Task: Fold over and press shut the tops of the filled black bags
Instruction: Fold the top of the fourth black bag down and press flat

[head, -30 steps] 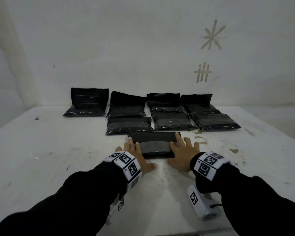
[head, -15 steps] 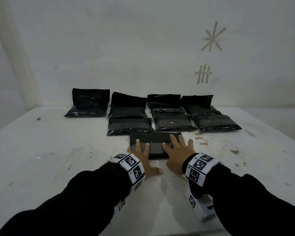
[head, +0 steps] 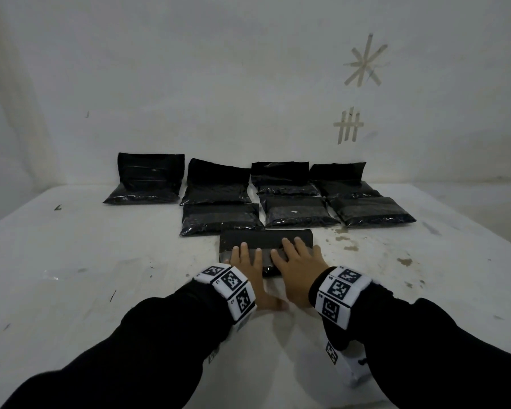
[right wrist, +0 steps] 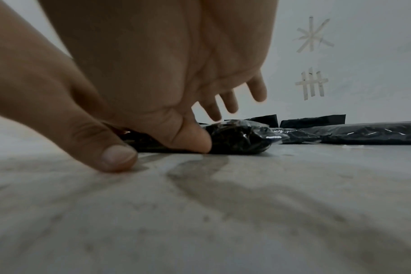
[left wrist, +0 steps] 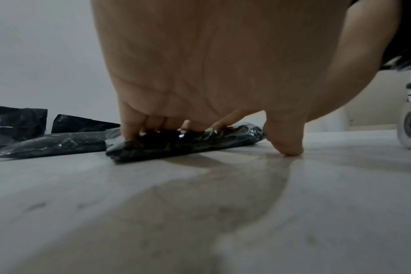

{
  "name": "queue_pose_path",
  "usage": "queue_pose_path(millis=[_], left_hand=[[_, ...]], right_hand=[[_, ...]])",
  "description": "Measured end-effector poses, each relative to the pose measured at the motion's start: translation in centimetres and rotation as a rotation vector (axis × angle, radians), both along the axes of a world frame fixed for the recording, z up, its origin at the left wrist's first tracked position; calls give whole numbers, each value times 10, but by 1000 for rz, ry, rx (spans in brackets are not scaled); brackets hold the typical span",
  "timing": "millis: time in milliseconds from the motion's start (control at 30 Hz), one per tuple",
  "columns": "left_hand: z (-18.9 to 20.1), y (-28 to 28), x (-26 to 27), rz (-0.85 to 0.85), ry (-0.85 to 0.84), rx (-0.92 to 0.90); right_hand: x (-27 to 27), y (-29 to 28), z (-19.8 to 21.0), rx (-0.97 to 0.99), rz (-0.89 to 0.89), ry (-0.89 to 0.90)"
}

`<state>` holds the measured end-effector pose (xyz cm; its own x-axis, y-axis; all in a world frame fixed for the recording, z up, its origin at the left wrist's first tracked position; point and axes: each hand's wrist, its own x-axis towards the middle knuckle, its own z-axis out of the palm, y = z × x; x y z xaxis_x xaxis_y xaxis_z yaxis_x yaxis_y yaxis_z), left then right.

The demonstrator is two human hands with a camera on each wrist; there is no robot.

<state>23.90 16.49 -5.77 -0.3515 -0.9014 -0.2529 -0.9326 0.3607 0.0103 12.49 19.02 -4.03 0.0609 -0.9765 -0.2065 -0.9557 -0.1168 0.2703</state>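
Observation:
The nearest filled black bag [head: 266, 242] lies flat on the white table [head: 101, 276], its top folded over toward me. My left hand [head: 246, 262] presses on its left half with straight fingers. My right hand [head: 296, 259] presses flat on the right half, close beside the left. In the left wrist view the fingertips [left wrist: 129, 133] bear down on the bag [left wrist: 223, 139] while the thumb touches the table. The right wrist view shows the index finger against the bag [right wrist: 237, 139], with the other fingers lifted.
Three folded bags [head: 300, 212] lie in a row just beyond. Behind them several bags [head: 148, 178] lean with tops upright against the wall. Brown stains [head: 344, 243] mark the table to the right. Tape marks [head: 348, 128] are on the wall.
Both hands have slid from the bag's outer ends toward its middle, staying flat on top. The bag itself has stayed in place.

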Motion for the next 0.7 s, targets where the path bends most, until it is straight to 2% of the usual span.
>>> queue_pose_path(millis=[67,233,433,700], left_hand=[[-2,0,-1,11,2,-6],[-4,-7,-2,-37,-81,-137],[-2,-9,0,-49,49,22],[-4,-7,0,-47,66,0]], right_hand=[[3,-4,1,4,31,2],[10,-14,-1,77,-14,-148],[7,-9,0,90,-8,-232],[11,-10,-1,129,19,-1]])
